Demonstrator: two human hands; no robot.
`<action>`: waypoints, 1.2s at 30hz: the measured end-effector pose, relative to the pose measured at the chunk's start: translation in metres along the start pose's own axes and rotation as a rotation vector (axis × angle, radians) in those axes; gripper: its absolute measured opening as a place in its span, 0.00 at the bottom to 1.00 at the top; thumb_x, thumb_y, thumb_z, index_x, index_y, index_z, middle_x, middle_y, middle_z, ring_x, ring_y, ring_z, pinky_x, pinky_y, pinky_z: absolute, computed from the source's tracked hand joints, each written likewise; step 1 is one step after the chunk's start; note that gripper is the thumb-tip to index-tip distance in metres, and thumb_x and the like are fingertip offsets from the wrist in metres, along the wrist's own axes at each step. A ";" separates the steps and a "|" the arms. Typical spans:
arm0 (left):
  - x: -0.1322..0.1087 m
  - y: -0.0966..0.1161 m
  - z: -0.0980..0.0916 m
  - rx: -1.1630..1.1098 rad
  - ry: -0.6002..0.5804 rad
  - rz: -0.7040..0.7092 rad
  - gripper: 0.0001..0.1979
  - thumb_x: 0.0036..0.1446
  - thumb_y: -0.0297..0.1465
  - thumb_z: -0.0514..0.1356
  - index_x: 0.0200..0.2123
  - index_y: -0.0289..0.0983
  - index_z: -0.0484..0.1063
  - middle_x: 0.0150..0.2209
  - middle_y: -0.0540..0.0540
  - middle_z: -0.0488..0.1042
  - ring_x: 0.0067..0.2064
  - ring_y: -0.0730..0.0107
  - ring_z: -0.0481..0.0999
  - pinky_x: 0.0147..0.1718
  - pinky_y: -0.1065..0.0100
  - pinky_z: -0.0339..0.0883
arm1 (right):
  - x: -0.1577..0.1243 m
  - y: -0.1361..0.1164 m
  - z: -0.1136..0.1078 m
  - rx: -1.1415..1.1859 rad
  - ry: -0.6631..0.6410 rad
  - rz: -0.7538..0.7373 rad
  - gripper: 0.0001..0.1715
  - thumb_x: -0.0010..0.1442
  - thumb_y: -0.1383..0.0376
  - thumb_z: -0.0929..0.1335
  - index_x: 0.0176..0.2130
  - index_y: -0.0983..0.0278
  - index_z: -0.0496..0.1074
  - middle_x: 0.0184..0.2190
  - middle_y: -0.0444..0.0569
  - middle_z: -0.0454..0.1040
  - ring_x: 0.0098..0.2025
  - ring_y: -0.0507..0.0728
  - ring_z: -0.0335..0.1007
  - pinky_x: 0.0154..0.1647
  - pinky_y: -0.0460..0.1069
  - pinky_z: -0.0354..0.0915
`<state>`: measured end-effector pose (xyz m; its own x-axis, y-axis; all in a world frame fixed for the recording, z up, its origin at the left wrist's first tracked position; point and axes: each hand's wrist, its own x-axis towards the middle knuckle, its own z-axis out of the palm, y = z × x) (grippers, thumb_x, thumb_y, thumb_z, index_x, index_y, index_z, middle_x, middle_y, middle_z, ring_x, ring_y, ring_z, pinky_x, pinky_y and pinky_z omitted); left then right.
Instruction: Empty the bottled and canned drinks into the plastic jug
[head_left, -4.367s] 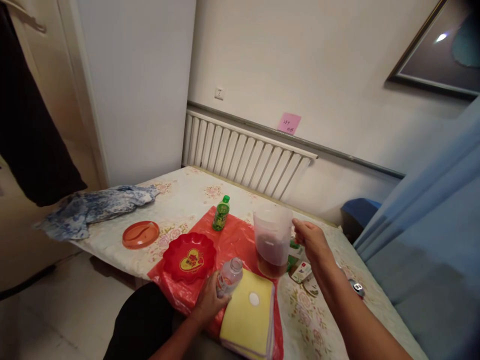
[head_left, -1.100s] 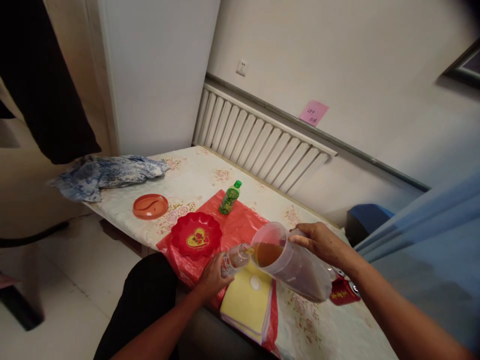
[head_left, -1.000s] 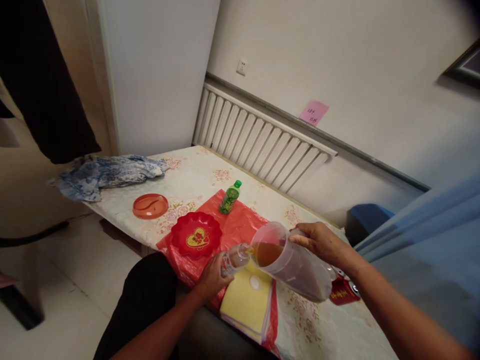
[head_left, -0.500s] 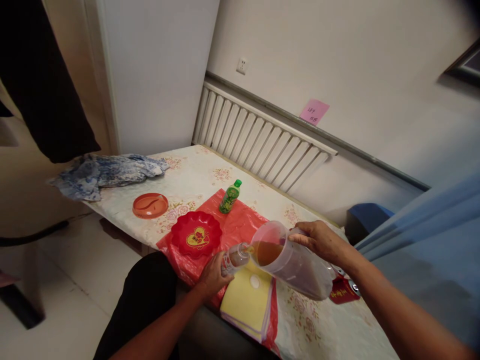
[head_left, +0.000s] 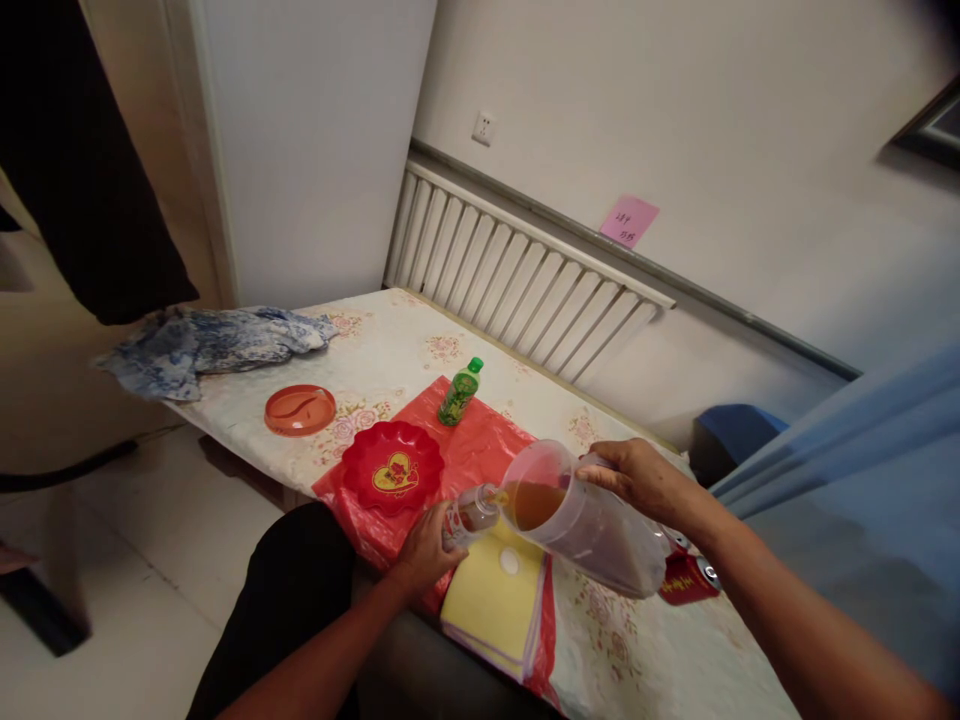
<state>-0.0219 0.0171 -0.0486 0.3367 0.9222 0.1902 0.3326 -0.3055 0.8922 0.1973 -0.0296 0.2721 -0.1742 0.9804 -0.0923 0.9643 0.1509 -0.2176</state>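
My right hand [head_left: 637, 478] is closed on the handle of a translucent plastic pitcher [head_left: 600, 545], tipped to the left with brown liquid inside. Its rim meets the mouth of a clear bottle [head_left: 472, 515], where a little yellowish liquid shows. My left hand [head_left: 427, 550] is wrapped round this bottle, which leans toward the pitcher. Beneath them lie yellow cloths or sheets [head_left: 491, 610] on a red plastic sheet [head_left: 491, 450]. Left of the bottle sits a red scalloped plate [head_left: 394, 470]. A green-capped bottle [head_left: 460, 393] stands behind it.
An orange divided dish [head_left: 300, 411] and a crumpled blue-and-white cloth [head_left: 225, 345] are at the table's left. Red cans [head_left: 688, 580] lie right of the pitcher, partly behind my right forearm. A radiator [head_left: 517, 265] and blue curtain [head_left: 862, 500] border the table.
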 end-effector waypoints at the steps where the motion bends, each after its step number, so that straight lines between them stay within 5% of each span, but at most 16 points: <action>1: 0.000 0.000 0.000 0.002 -0.002 0.000 0.31 0.43 0.27 0.63 0.53 0.38 0.62 0.48 0.44 0.71 0.51 0.59 0.71 0.52 0.59 0.64 | 0.000 -0.001 0.000 0.004 0.001 -0.001 0.28 0.60 0.43 0.61 0.27 0.64 0.69 0.21 0.44 0.68 0.24 0.52 0.58 0.27 0.48 0.55; 20: 0.001 -0.002 0.001 0.002 0.001 -0.008 0.32 0.43 0.28 0.64 0.54 0.37 0.62 0.50 0.43 0.71 0.53 0.58 0.70 0.54 0.58 0.63 | -0.002 0.010 0.011 0.115 0.055 0.003 0.28 0.59 0.43 0.64 0.27 0.64 0.72 0.23 0.45 0.70 0.26 0.54 0.62 0.29 0.48 0.59; 27: 0.000 -0.001 0.002 0.006 0.007 -0.021 0.31 0.43 0.28 0.64 0.53 0.38 0.62 0.50 0.43 0.70 0.53 0.58 0.70 0.54 0.57 0.63 | -0.013 0.032 0.027 0.427 0.033 0.162 0.26 0.56 0.44 0.64 0.25 0.62 0.67 0.18 0.40 0.64 0.21 0.51 0.59 0.24 0.46 0.58; 36: 0.002 -0.001 0.002 0.016 0.001 -0.037 0.32 0.43 0.28 0.64 0.54 0.39 0.61 0.50 0.43 0.70 0.53 0.56 0.70 0.55 0.55 0.64 | 0.006 0.069 0.050 0.777 0.411 0.276 0.26 0.53 0.42 0.64 0.21 0.59 0.59 0.16 0.39 0.57 0.20 0.51 0.52 0.23 0.47 0.53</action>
<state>-0.0202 0.0185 -0.0497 0.3234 0.9331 0.1576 0.3592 -0.2751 0.8918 0.2530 -0.0194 0.2080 0.2704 0.9593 0.0819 0.5302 -0.0774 -0.8443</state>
